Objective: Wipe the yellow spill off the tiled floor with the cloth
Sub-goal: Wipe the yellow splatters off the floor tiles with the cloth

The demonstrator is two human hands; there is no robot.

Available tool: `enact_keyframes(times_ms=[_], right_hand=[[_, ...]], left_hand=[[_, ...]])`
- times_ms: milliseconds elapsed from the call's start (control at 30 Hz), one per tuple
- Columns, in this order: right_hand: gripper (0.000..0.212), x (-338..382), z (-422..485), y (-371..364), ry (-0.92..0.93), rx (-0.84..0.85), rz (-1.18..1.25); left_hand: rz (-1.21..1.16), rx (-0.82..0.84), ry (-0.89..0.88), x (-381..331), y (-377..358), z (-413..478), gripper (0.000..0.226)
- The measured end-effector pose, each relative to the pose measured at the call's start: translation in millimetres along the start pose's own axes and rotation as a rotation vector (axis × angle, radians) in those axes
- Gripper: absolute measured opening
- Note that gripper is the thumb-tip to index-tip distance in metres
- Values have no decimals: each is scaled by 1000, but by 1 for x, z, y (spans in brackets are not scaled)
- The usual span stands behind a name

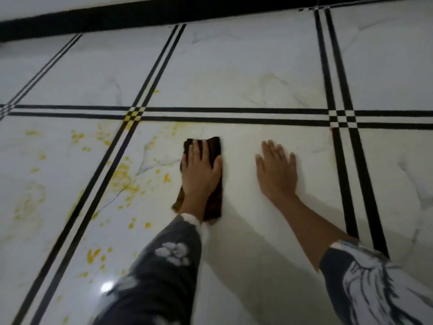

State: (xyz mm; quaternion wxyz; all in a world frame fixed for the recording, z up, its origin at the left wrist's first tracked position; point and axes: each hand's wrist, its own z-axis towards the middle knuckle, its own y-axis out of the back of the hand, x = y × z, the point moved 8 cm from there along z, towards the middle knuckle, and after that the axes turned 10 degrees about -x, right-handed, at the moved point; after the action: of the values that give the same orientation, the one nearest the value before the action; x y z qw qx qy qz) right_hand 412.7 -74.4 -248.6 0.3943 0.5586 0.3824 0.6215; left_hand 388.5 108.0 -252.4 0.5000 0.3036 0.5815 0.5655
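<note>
My left hand (200, 171) lies flat on a dark brown cloth (214, 146), pressing it onto the white tiled floor (234, 90). The cloth sticks out past my fingertips and along my wrist. Yellow spill (123, 177) lies in splashes and smears to the left of the cloth, across two tiles and over the black stripe crossing (133, 116). My right hand (277, 171) rests palm down on bare tile to the right, fingers spread, holding nothing.
Double black stripes (234, 114) run between the marble-look tiles. A black skirting band (93, 19) marks the wall at the top. Faint yellowish streaks (264, 78) show on the far tile. My patterned sleeves (164, 266) fill the lower frame.
</note>
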Motion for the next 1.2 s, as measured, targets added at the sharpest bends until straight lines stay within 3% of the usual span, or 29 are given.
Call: enact_keyframes(times_ms=[100, 200, 300, 367, 467, 600, 667, 800, 900, 933, 1067, 1133, 1200], right_hand=[[49, -2, -17, 1, -122, 0, 158], [50, 11, -42, 3, -135, 20, 183], [49, 39, -77, -10, -12, 113, 105], [49, 65, -109, -19, 84, 162, 78], [51, 90, -143, -28, 118, 202, 99], [53, 105, -159, -29, 71, 234, 191], [53, 112, -166, -29, 102, 251, 179], [51, 135, -186, -34, 197, 273, 137], [51, 156, -191, -45, 200, 299, 200], [51, 162, -191, -49, 199, 309, 224], [51, 178, -183, -59, 229, 264, 234], [52, 177, -184, -63, 289, 223, 173], [59, 176, -189, -64, 387, 156, 87]], left_hand=[[-101, 22, -195, -45, 1, -68, 60], [-93, 72, -330, -18, 26, -175, 60], [-8, 56, -206, 65, 45, -201, 65], [68, 23, -19, 110, 54, -183, 75], [67, 22, 176, 111, 48, -163, 77], [-29, 48, -67, 71, 46, -220, 68], [-21, 12, -105, 89, 58, -257, 65], [75, -51, 309, 182, 78, -247, 72], [60, -75, 554, 201, 76, -206, 65], [54, -75, 530, 191, 74, -199, 64], [13, -26, 119, 148, 73, -247, 64], [16, -43, 203, 183, 86, -276, 66], [61, -89, 443, 239, 97, -272, 68]])
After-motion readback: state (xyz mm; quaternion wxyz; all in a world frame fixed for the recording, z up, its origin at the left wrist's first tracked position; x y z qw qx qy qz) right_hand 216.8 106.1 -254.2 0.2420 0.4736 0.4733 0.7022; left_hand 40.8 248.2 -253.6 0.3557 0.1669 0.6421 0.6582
